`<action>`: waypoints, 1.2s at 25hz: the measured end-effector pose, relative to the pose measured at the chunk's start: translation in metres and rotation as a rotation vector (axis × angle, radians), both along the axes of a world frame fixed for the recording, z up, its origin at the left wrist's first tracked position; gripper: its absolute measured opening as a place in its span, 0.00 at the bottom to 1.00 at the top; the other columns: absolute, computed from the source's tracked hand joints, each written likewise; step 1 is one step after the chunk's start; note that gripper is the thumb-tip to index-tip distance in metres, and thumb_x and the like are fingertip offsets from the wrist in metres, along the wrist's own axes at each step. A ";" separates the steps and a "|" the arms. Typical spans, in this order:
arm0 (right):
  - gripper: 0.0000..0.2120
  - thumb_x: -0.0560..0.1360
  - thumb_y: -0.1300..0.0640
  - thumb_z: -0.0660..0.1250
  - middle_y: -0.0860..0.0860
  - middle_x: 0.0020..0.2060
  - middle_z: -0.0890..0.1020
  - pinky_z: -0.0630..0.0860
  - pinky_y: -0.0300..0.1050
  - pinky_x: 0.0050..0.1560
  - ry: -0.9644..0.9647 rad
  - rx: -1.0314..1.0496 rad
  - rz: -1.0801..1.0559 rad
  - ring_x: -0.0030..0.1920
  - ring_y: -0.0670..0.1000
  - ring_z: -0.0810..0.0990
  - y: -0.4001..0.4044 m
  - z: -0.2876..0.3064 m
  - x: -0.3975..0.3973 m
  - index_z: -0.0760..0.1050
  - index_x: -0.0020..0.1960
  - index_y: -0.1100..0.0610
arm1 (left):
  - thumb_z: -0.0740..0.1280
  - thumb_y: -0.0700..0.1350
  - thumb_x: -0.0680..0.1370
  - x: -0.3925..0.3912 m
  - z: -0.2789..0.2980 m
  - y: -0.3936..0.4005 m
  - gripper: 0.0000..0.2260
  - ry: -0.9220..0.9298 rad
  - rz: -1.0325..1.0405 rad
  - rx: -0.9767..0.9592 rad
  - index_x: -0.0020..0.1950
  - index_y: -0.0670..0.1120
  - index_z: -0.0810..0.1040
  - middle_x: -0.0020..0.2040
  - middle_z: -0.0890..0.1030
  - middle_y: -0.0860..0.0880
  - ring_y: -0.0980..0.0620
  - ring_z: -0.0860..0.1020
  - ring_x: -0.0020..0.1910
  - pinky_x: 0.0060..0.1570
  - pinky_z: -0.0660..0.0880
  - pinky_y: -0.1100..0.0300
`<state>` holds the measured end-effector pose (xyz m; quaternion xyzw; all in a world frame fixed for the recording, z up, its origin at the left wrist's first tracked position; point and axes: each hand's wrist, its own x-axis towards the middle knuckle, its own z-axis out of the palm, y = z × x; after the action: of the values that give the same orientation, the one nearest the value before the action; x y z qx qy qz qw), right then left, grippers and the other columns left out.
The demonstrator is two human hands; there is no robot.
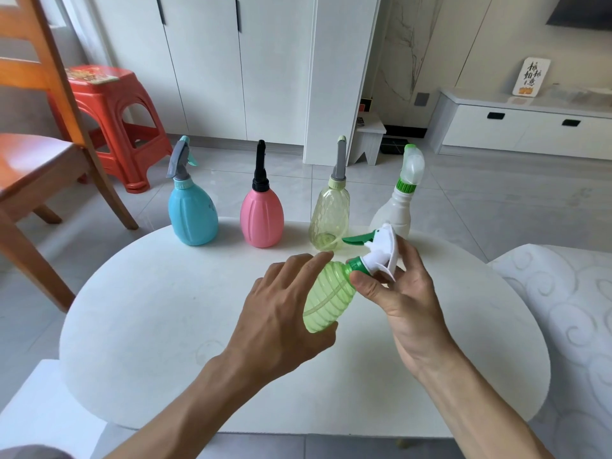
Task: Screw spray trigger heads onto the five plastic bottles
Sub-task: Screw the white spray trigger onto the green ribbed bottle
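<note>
My left hand [281, 313] grips a ribbed green bottle [326, 298], tilted with its neck up to the right. My right hand [402, 289] pinches the green collar of the white spray head [381, 251] that sits on the bottle's neck; its green trigger points left. Along the far edge of the white table [165, 309] stand a blue bottle [192, 213], a pink bottle [261, 218], a clear yellowish bottle [329, 217] and a white bottle [395, 210], each upright with a spray head on top.
A wooden chair [39, 154] and a red plastic stool [112, 127] stand at the left beyond the table. A patterned white cushion [569, 309] lies to the right. White cabinets line the back wall.
</note>
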<state>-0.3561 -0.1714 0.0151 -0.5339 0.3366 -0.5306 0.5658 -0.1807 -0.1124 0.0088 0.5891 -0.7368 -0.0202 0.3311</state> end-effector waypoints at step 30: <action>0.34 0.68 0.59 0.76 0.53 0.58 0.81 0.78 0.39 0.51 0.200 -0.058 0.040 0.59 0.50 0.80 -0.006 -0.003 -0.012 0.69 0.70 0.48 | 0.75 0.54 0.64 -0.001 -0.001 0.000 0.44 -0.125 -0.043 0.023 0.77 0.51 0.63 0.64 0.77 0.51 0.46 0.76 0.56 0.49 0.78 0.49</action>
<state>-0.3683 -0.1775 0.0122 -0.6070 0.3654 -0.4727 0.5240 -0.1814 -0.1128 0.0078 0.5769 -0.7684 0.0009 0.2771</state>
